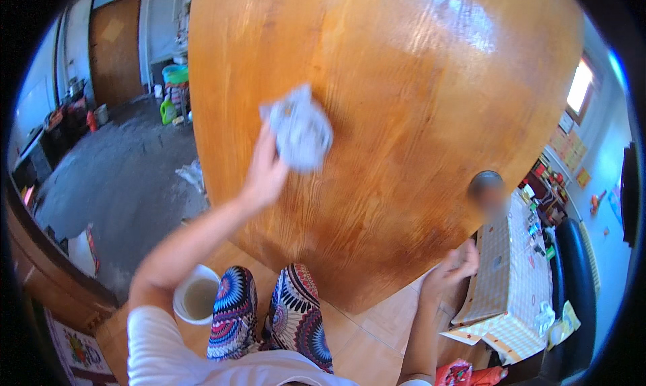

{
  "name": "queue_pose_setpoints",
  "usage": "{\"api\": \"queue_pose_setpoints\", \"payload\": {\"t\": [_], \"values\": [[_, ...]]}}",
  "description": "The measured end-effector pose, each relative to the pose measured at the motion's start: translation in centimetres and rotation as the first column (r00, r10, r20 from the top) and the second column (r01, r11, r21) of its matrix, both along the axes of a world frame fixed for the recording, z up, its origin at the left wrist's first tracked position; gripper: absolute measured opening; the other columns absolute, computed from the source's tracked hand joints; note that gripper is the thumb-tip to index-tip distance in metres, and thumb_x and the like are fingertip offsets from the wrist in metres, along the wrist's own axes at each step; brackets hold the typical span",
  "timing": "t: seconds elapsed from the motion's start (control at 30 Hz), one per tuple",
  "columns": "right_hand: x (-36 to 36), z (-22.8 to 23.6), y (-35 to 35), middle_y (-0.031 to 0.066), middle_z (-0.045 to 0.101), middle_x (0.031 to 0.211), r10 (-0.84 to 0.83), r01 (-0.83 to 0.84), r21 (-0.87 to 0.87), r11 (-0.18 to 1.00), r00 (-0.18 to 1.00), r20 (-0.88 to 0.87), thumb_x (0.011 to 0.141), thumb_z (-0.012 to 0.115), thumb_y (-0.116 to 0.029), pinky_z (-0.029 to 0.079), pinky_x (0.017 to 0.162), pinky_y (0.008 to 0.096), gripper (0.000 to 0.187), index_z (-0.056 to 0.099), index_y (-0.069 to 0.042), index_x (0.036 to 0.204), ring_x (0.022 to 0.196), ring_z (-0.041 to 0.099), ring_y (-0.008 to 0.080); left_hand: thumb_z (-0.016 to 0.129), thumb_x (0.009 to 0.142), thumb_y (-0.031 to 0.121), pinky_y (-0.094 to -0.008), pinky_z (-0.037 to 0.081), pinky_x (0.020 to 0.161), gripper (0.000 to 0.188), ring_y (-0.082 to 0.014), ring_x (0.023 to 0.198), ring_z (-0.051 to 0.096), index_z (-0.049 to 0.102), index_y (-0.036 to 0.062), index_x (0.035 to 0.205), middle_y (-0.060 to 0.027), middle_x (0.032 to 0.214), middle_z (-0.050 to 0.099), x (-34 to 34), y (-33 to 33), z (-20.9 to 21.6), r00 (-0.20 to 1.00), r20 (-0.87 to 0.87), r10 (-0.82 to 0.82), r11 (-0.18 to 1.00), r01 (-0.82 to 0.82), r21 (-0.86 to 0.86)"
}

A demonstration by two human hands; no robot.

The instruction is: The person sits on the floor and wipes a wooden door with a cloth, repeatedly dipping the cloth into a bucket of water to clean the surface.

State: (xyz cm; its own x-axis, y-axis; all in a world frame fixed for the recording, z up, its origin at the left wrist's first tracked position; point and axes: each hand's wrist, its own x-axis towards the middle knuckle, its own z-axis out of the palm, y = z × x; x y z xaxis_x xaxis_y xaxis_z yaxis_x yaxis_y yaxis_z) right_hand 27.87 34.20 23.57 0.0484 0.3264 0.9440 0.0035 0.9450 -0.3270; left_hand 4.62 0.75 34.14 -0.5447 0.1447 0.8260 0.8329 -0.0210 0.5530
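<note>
A large varnished wooden door (377,150) fills the middle of the view, with wet-looking streaks across its surface. My left hand (266,174) presses a crumpled pale grey-blue cloth (301,130) against the door's left half; hand and cloth are slightly smeared by motion. Low on the right, my right hand (456,268) is at the door's edge with its fingers curled round it; part of the grip is hidden. Near that edge sits a dark round fitting (486,183), partly blurred.
Beside my legs on the left stands a white bucket (196,295) of cloudy water. A table with a checked cloth (501,278) and a black chair (577,271) are at right. Red bags (468,372) lie below. A green bottle (167,110) stands on the dark floor (114,177) beyond.
</note>
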Motion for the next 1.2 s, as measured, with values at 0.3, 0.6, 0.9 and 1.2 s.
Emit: {"api": "queue_pose_setpoints", "payload": {"t": [0.3,0.6,0.9,1.2], "values": [[-5.0,3.6,9.7,0.017,0.032,0.161,0.437,-0.427,-0.519,0.74,0.893,-0.111,0.11,0.028,-0.051,0.017,0.122,0.0381,0.072,0.03,0.005,0.155,0.148,0.029,0.0261,0.062,0.092,0.023,-0.0476,0.041,0.107,0.05,-0.0429,0.122,0.053,0.052,0.0027,0.136,-0.0248,0.127,0.061,-4.8,4.0,27.7,0.588,-0.65,0.481,0.863,-0.448,0.233],[-5.1,1.8,9.9,0.0156,0.029,0.162,0.502,-0.54,-0.533,0.651,0.834,-0.231,0.109,0.025,-0.055,0.018,0.123,0.0378,0.076,0.026,0.004,0.156,0.147,0.028,0.026,0.08,0.075,0.019,-0.0484,0.032,0.099,0.068,-0.0332,0.117,0.046,0.057,0.0198,0.139,-0.0087,0.114,0.058,-4.5,10.7,10.7,0.63,-0.586,0.51,0.852,-0.464,0.243],[-6.0,1.9,9.0,0.0159,0.034,0.159,0.535,-0.576,-0.534,0.618,0.807,-0.251,0.108,0.026,-0.057,0.021,0.121,0.0377,0.078,0.031,0.006,0.154,0.145,0.033,0.0258,0.077,0.072,0.014,-0.0487,0.04,0.095,0.059,-0.032,0.109,0.05,0.066,0.0255,0.128,-0.0062,0.107,0.052,-1.9,7.4,-15.4,0.757,-0.615,0.219,0.809,-0.493,-0.319],[-5.2,3.2,8.2,0.0173,0.026,0.163,0.417,-0.44,-0.515,0.736,0.894,-0.167,0.108,0.023,-0.059,0.019,0.122,0.0385,0.081,0.023,0.005,0.157,0.148,0.028,0.0273,0.072,0.078,0.012,-0.0543,0.037,0.1,0.042,-0.0421,0.123,0.045,0.062,0.0136,0.119,-0.0189,0.129,0.052,-4.8,12.9,14.7,0.639,-0.543,0.545,0.839,-0.409,0.36]]}}
